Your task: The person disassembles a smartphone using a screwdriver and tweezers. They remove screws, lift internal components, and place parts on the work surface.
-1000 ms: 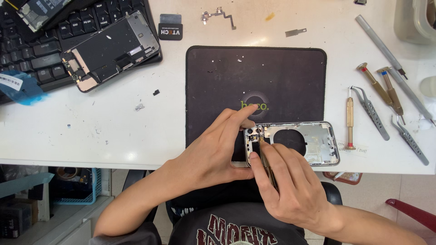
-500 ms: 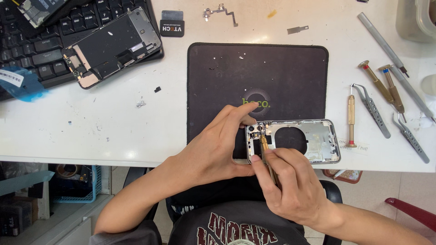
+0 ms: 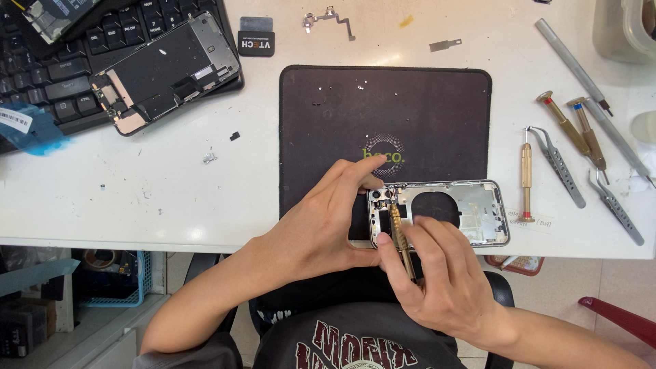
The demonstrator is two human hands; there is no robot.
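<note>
The white bench (image 3: 171, 198) carries a black work mat (image 3: 410, 116), and at the mat's near edge lies an opened phone housing (image 3: 451, 212), a silver frame with a round dark cut-out in its middle. By my reading the job is well into the strip-down: a screen assembly (image 3: 167, 72) already lies apart, resting on the black keyboard (image 3: 48, 61) at the far left, and loose bits sit on the bench (a small metal bracket (image 3: 329, 19) among them). What looks left is the fastening at the housing's camera corner.

The left hand (image 3: 321, 229) steadies that end, its grip pinching the frame between thumb and forefinger. The right hand (image 3: 444, 280) has its grip closed around a brass screwdriver (image 3: 402, 236), tip down at that corner.

Labels: a small black rectangular tag (image 3: 255, 42) with white lettering beyond the mat, and a white barcode sticker (image 3: 15, 120) on blue film (image 3: 34, 133) at far left.
</note>
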